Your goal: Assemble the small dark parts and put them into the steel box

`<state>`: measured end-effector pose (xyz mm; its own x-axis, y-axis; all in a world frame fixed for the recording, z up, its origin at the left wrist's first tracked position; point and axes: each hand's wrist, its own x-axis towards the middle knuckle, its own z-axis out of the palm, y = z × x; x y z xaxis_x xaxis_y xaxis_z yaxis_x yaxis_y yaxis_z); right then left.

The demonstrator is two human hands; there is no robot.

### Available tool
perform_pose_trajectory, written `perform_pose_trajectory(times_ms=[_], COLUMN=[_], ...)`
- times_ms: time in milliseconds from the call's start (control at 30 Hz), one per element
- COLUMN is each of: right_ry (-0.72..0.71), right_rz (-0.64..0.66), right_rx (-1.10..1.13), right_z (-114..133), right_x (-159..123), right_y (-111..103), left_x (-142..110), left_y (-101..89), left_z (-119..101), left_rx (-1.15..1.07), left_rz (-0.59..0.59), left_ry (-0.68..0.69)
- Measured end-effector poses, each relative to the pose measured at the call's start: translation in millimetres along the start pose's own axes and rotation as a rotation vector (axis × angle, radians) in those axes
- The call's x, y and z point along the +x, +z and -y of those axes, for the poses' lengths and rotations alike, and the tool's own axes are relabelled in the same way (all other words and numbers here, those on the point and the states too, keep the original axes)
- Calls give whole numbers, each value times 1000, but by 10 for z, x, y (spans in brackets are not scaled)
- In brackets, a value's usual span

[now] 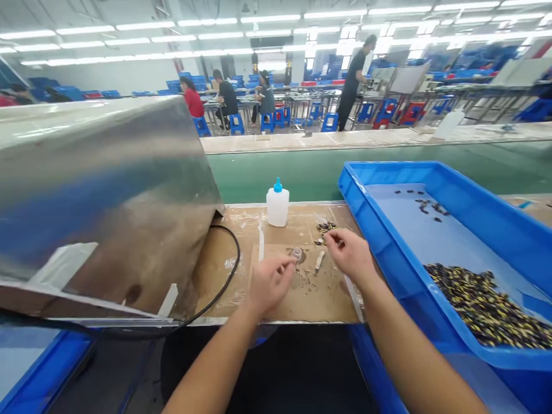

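Note:
My left hand (271, 282) rests on the brown cardboard work mat (319, 299), fingers curled in a pinch on something too small to name, just left of a small round glue cap or dish (297, 253). My right hand (350, 252) is also pinched, fingertips at a little heap of small dark parts (325, 227) on the mat. A thin stick (319, 261) lies between the hands. A white squeeze bottle with a blue tip (277, 203) stands upright behind them.
A large blue tray (379, 241) at my right holds a pile of small dark-and-yellow parts (487, 307). A tilted metal housing (107, 201) fills the left, with a black cable (230, 270). A green conveyor (388, 167) runs behind; people sit and stand far back.

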<state>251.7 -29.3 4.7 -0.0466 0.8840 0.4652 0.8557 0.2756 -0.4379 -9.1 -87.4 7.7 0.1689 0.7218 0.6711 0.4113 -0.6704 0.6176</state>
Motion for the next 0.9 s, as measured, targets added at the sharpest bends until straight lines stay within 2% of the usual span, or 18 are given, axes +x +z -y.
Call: perform_pose_trajectory(times_ms=[100, 200, 333, 400, 467, 567, 633, 733, 800, 900], right_ry=[17, 28, 58, 56, 66, 136, 189, 228, 258, 303], right_rz=[99, 145, 165, 205, 275, 331, 337, 344, 347, 358], right_rx=[-101, -161, -206, -259, -328, -377, -388, -388, -375, -334], right_z=[-301, -471, -579, -648, -734, -867, -942, -1008, -1013, -978], right_x=[617, 799, 734, 719, 739, 796, 835, 879, 894, 886], right_y=[240, 474, 653, 698, 742, 827, 886, 937, 935, 898], left_x=[-579, -1277, -2091, -2359, -2489, -2385, -2140, -1653, -1341, -978], left_y=[-271, -589, -992, -1184, -1398, -1823, -2196, -2831, -3229, -3670], left_z=[-290, -435, -490, -500, -489, -408, -309, -106, 52, 281], left_rx=[91, 299, 532, 643, 746, 816, 853, 959, 946, 930], left_rz=[-41, -164, -323, -413, -538, -763, -800, -613, -527, -433], left_ry=[68, -8, -292, -455, -617, -797, -803, -801, -813, -812])
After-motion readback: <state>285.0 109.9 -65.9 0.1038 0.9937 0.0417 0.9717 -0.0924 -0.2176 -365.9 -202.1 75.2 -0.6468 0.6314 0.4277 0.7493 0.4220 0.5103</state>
